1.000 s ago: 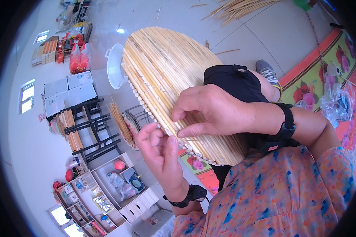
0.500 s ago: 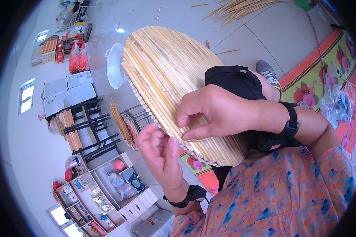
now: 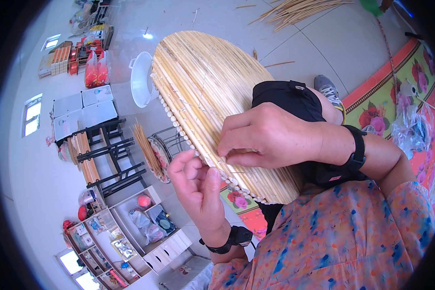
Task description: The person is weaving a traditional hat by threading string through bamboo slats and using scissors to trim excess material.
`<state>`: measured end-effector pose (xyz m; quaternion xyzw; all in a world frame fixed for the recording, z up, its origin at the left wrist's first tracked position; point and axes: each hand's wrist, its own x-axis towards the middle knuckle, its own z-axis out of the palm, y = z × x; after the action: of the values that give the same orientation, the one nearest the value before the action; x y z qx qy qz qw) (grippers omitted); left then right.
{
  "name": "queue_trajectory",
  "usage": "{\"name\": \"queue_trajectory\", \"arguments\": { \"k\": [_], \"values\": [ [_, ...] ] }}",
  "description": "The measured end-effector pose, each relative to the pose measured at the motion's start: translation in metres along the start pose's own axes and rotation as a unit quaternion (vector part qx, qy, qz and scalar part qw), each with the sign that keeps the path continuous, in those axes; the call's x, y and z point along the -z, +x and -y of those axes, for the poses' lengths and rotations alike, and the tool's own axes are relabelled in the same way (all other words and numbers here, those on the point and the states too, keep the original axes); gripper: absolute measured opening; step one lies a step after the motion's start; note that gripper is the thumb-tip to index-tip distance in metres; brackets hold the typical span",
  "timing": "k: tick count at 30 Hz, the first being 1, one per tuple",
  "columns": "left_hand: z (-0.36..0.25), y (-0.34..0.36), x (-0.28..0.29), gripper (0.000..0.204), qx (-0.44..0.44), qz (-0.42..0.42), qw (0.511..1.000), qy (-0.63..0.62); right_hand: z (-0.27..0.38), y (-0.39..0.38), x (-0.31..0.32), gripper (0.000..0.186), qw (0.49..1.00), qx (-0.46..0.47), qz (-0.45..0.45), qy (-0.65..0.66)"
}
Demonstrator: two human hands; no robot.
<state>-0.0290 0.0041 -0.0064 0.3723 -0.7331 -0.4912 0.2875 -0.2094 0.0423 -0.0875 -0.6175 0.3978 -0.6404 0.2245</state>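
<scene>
A large oval mat of pale yellow stalks (image 3: 198,72), laid side by side, rests tilted across my lap. Cut stalk ends line its left edge, and a few loose thread-like strands cross the top. At that edge my left hand (image 3: 198,183) has its fingers curled, with thumb and fingertips against the stalk ends. Over the mat's lower part, my right hand (image 3: 263,135) is closed in a pinch close to the left hand. Whatever lies between its fingertips is hidden. A thin dark line, perhaps a needle or thread, shows on the stalks just below the right thumb.
Loose stalks (image 3: 299,12) lie on the tiled floor at the top. A white basin (image 3: 142,79) stands beyond the mat's left edge, and a bundle of thin stalks (image 3: 147,150) rests by a round stool. Flowered matting (image 3: 372,116) and a clear plastic bag (image 3: 411,125) are on the right.
My right thumb and fingers have drawn closer together, and the hand has turned slightly over the mat. My left hand stays almost in place at the edge.
</scene>
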Motion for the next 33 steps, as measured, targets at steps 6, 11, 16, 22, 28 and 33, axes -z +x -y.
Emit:
{"name": "queue_trajectory", "arguments": {
  "k": [6, 11, 16, 22, 28, 33],
  "values": [
    [0.001, 0.001, 0.002, 0.042, -0.008, 0.008, 1.000, -0.007, -0.007, 0.004, 0.005, 0.022, 0.999, 0.037, 0.020, 0.006],
    [0.002, 0.002, 0.000, 0.043, -0.003, 0.000, 1.000, 0.002, -0.005, 0.002, 0.003, 0.018, 0.999, 0.042, 0.015, -0.022],
    [0.000, 0.002, 0.001, 0.043, -0.004, -0.001, 1.000, 0.011, -0.007, 0.003, -0.004, 0.012, 0.997, 0.053, -0.024, -0.042],
    [0.001, 0.002, 0.000, 0.043, -0.003, -0.005, 1.000, 0.001, -0.006, 0.006, 0.001, 0.014, 0.996, 0.065, -0.012, -0.054],
    [0.003, 0.002, 0.002, 0.044, -0.008, 0.002, 1.000, -0.003, -0.011, 0.006, -0.001, 0.021, 0.988, 0.142, -0.036, -0.048],
    [0.002, 0.003, 0.001, 0.044, -0.009, -0.002, 1.000, -0.002, -0.010, 0.004, 0.000, 0.020, 0.991, 0.127, -0.008, -0.042]
  ]
}}
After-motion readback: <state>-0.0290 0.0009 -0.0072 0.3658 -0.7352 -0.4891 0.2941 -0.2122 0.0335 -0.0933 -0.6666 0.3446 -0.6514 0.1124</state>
